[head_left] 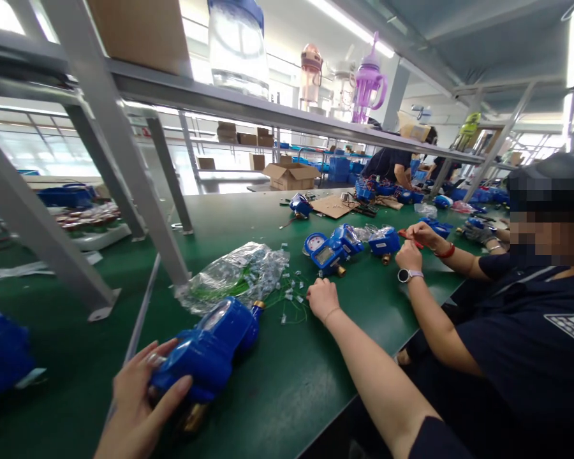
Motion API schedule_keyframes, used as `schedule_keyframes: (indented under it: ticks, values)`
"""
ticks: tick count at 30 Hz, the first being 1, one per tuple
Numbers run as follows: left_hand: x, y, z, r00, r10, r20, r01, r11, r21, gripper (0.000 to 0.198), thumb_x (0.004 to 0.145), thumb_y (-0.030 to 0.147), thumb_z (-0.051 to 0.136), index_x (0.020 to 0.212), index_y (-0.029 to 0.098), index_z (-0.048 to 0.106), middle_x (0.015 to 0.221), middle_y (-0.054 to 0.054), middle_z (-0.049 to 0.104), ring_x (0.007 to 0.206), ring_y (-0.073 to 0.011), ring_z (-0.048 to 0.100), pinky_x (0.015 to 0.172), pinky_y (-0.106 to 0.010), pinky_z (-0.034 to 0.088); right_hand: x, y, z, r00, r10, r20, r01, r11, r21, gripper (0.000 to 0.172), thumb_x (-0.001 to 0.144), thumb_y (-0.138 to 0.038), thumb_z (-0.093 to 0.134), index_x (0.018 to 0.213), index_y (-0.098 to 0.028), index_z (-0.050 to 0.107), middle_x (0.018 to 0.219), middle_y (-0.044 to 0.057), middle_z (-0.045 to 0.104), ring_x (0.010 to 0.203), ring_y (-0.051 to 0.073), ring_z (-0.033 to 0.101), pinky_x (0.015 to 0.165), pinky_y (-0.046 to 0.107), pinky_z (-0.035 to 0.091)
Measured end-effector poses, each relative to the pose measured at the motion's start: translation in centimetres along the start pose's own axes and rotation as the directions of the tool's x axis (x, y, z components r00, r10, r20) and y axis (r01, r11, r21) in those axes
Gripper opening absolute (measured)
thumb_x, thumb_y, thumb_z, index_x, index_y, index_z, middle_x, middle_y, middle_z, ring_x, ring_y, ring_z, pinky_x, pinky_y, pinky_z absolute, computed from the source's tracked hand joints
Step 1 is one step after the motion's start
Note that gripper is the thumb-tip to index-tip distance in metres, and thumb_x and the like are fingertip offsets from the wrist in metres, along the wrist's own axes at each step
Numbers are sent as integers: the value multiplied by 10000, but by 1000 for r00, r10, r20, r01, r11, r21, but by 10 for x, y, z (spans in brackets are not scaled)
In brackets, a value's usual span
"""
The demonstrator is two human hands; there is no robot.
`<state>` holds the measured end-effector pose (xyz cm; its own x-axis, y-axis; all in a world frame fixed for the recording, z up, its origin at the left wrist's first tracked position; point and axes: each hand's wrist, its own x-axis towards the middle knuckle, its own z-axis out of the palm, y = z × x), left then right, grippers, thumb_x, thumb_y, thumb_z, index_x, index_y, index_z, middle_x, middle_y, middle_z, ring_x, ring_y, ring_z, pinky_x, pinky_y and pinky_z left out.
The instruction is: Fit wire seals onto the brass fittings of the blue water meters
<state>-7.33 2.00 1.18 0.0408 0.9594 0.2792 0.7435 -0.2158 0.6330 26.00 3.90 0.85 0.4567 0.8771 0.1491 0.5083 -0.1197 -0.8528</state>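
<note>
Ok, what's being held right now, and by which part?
The left hand grips the blue meter by its near end; the right hand rests among white tags, hold unclear.

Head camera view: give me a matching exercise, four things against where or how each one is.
1 blue meter
2 plastic bag
3 purple bottle
4 cardboard box

A up on the shelf
B open, far back
C gripped by the left hand
D crumpled on the green table

Pairs: 1-C, 2-D, 3-A, 4-B
</note>
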Motion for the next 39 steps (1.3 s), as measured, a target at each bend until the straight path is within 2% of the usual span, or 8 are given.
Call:
schedule_keyframes:
  ticks: [4, 8, 12, 16, 19, 26, 30, 39]
  values:
    - [-28, 10, -12, 983, 64, -171, -52, 996, 74, 775, 747, 743, 383, 1275, 176, 405, 1353, -168, 300, 1294, -379, 248, 943, -585, 400, -3, -6, -13, 997, 70, 43, -78, 977, 199, 250, 897, -374, 528, 982, -144, 579, 968, 46, 587, 839, 145, 571, 765, 326, 495]
    - [-65, 47, -17, 839, 322, -438, -299, 946, 124, 592, 764, 581, 555, 1137, 127, 487, 1182, -179, 419, 1200, -365, 347, 973, -528, 363, -22, -12, -30, 981, 114, 156, -175, 863, 473, 263, 836, -394, 588, 833, -132, 564, 741, -1, 551, 645, 106, 527, 611, 254, 463]
    - [-86, 88, -6, 868, 494, 47, -466, 844, -265, 189, 887, 273, 490, 1073, 242, 507, 1089, -52, 509, 1035, -195, 501, 907, -321, 424, -70, -32, -37, 955, 76, 288, -269, 636, 723, 339, 709, -466, 683, 850, -198, 532, 739, -23, 537, 653, 98, 529, 609, 234, 459]
    - [-98, 110, 13, 866, 356, 352, -121, 831, -542, 368, 913, 336, 467, 1262, 249, 389, 1218, -47, 503, 1118, -172, 481, 983, -285, 377, -132, -51, -21, 935, 7, 353, -315, 469, 825, 316, 722, -462, 690, 853, -225, 527, 815, -20, 545, 729, 96, 537, 698, 243, 469]
    - [-105, 109, 21, 824, 272, 497, 92, 801, -591, 328, 930, 378, 399, 1203, 199, 435, 944, -30, 594, 795, -147, 568, 733, -248, 455, -167, -51, -3, 939, -14, 343, -312, 383, 870, 244, 764, -405, 678, 855, -214, 556, 863, 0, 558, 761, 102, 531, 734, 242, 460]
    - [-119, 79, 10, 848, 135, 513, 194, 822, -536, 295, 912, 369, 417, 738, 166, 542, 604, 26, 482, 583, -122, 440, 561, -236, 317, -204, -39, 28, 928, -59, 367, -250, 633, 733, 196, 821, -374, 626, 874, -188, 594, 808, -7, 552, 750, 106, 507, 700, 211, 422]
    - [-120, 67, 8, 875, 104, 473, 231, 769, -596, 320, 904, 402, 431, 728, 163, 553, 642, 13, 511, 623, -133, 456, 592, -242, 325, -208, -49, 32, 925, -206, 320, 1, 843, 538, 180, 862, -348, 561, 846, -174, 604, 791, -2, 560, 763, 122, 525, 704, 232, 418]
    - [-115, 49, 27, 865, -179, 469, 502, 298, -812, 267, 843, 418, 483, 808, 155, 505, 721, 1, 501, 690, -145, 461, 659, -263, 360, -186, -93, 40, 875, -476, 90, 439, 858, 268, 125, 882, -268, 534, 847, -188, 623, 857, 17, 578, 821, 131, 557, 742, 261, 440]
